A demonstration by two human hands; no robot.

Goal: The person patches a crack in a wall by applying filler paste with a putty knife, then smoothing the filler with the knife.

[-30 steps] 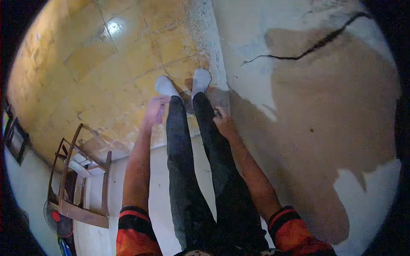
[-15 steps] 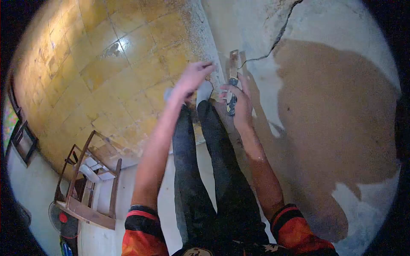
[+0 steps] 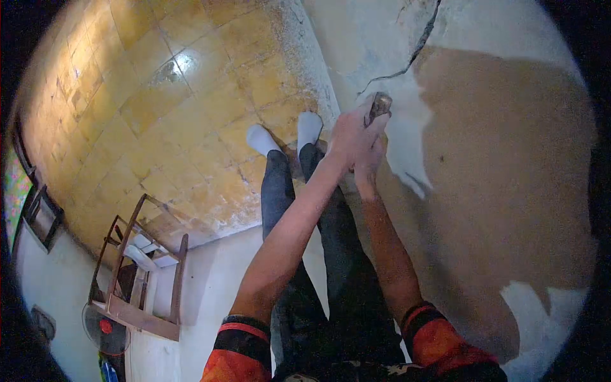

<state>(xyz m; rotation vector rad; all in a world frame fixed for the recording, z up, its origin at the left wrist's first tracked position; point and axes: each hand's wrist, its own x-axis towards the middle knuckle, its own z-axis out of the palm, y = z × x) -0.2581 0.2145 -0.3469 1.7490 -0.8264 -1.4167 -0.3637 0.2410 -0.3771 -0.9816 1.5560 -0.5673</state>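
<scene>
Both my hands are clasped together against the wall. My left hand (image 3: 348,135) lies over my right hand (image 3: 370,167), and both are closed around a scraper-like hand tool (image 3: 380,102). Only the tool's metal end sticks out above the fingers, touching the white plaster beside a brown painted patch (image 3: 509,165). A dark crack (image 3: 417,54) runs up the wall just above the tool. My legs in dark trousers and my feet in white socks (image 3: 310,125) stand at the foot of the wall.
Yellow floor tiles (image 3: 159,108) spread out to the left. A wooden chair frame (image 3: 143,274) stands at the lower left with a small fan (image 3: 105,328) beside it. A dark framed object (image 3: 41,213) leans at the far left edge.
My right hand lifted the tool from beside my leg up to the wall. My left hand swung across and closed over the right hand on the tool. The view tilted upward.
</scene>
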